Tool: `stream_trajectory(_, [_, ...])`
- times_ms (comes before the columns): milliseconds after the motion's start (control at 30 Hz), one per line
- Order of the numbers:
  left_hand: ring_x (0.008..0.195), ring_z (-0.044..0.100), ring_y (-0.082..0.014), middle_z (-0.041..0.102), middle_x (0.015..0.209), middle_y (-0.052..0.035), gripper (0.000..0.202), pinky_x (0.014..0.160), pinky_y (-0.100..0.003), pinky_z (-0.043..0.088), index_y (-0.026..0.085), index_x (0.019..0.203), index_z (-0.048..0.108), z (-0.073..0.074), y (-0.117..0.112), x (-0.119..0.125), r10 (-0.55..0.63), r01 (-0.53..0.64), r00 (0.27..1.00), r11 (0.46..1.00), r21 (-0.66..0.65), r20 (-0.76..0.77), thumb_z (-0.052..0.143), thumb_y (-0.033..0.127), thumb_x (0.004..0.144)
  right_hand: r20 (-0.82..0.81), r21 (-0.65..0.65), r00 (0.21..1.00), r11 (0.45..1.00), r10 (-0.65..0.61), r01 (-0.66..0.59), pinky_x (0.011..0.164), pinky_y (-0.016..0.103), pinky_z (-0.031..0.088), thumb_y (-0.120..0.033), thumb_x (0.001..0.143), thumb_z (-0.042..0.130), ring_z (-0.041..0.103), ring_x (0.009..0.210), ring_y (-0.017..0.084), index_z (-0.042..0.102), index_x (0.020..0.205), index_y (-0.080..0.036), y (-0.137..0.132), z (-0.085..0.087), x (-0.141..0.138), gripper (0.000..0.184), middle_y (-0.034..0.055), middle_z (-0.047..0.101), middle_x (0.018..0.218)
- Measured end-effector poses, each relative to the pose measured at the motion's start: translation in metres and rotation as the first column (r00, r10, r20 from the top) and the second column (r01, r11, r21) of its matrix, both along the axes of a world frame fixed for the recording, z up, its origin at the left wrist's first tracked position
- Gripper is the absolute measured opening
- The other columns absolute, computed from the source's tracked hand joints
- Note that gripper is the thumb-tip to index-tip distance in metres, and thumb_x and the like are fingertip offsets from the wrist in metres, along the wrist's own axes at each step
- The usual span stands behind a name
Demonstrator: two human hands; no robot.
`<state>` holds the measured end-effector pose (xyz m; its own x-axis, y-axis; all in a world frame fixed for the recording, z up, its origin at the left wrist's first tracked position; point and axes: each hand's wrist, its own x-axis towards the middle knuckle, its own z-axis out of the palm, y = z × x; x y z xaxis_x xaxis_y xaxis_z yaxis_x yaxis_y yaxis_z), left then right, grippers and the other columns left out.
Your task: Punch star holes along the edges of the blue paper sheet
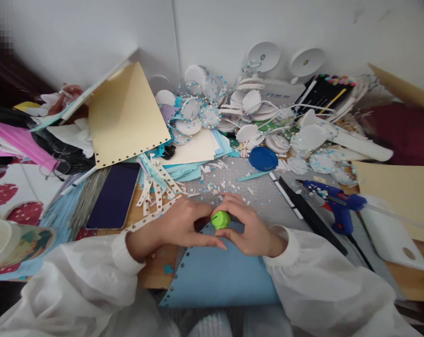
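Both my hands meet at the table's front middle around a small green punch (220, 219). My left hand (184, 224) wraps its fingers over the punch from the left. My right hand (245, 227) curls round it from the right. The punch sits on the top edge of a light blue paper sheet (215, 276), whose left edge carries a row of star-shaped holes. White sleeves cover both my arms.
A dark phone (114, 195) lies to the left, beside punched paper strips (159, 192). A blue glue gun (338, 206) and black ruler (313, 215) lie to the right. A blue lid (263, 159), white decorated discs (201, 112), cream card (124, 117) and markers (329, 91) crowd the back.
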<state>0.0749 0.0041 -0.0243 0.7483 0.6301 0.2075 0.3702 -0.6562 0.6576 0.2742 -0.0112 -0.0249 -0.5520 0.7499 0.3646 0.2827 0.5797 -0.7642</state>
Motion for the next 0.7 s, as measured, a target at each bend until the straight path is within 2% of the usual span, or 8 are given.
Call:
stream_trajectory(67, [0.05,0.045,-0.0091,0.051,0.055,0.0027,0.044,0.049,-0.023,0.026,0.016,0.065,0.052,-0.001,0.0011,-0.0018,-0.031,0.031,0.999,0.999,-0.017,-0.016,0.062,0.056,0.079,-0.005,-0.005,1.0,1.0,0.008,-0.008,0.083,0.04,0.041,-0.046,0.087,0.057,0.05,0.078,0.02,0.057,0.091,-0.02,0.0007,0.0009,0.0017,0.027,0.0034,0.054,0.078])
stream_trajectory(133, [0.05,0.043,-0.0091,0.05,0.054,0.0025,0.035,0.05,-0.024,0.025,0.016,0.062,0.05,-0.0031,0.0015,-0.0031,-0.04,0.039,0.998,0.999,-0.014,-0.04,0.056,0.04,0.086,-0.002,-0.013,1.0,1.0,0.019,-0.019,0.079,0.039,0.041,-0.051,0.088,0.054,0.049,0.077,0.02,0.058,0.093,-0.019,0.0011,0.001,0.0034,0.033,0.0037,0.053,0.078])
stream_trajectory(233, [0.05,0.041,-0.0092,0.046,0.052,0.0027,0.03,0.05,-0.025,0.024,0.017,0.058,0.046,-0.0059,0.0015,-0.0039,-0.048,0.048,0.998,0.999,-0.016,-0.041,0.048,0.023,0.087,0.007,-0.024,1.0,0.999,0.028,-0.028,0.075,0.037,0.04,-0.055,0.087,0.053,0.048,0.078,0.02,0.057,0.097,-0.018,0.001,0.0003,0.0052,0.039,0.0041,0.053,0.079])
stream_trajectory(533, [0.048,0.036,-0.0092,0.04,0.051,0.0034,0.035,0.049,-0.026,0.023,0.018,0.055,0.038,-0.0056,0.0019,-0.0021,-0.075,0.076,0.997,0.997,-0.03,0.027,0.045,0.023,0.089,0.035,-0.042,0.999,0.999,0.018,-0.017,0.078,0.036,0.04,-0.053,0.088,0.054,0.051,0.084,0.021,0.057,0.102,-0.019,0.0009,0.0002,0.0094,0.038,0.0063,0.056,0.086])
stream_trajectory(700, [0.048,0.039,-0.0091,0.044,0.053,0.0022,0.037,0.049,-0.025,0.024,0.017,0.057,0.041,-0.008,0.0016,-0.003,-0.078,0.079,0.996,0.997,-0.022,0.03,0.041,0.026,0.093,-0.02,-0.125,0.999,0.992,0.025,-0.027,0.08,0.035,0.043,-0.05,0.085,0.06,0.054,0.086,0.021,0.06,0.102,-0.018,0.0031,0.0036,0.0071,0.036,0.0072,0.06,0.089])
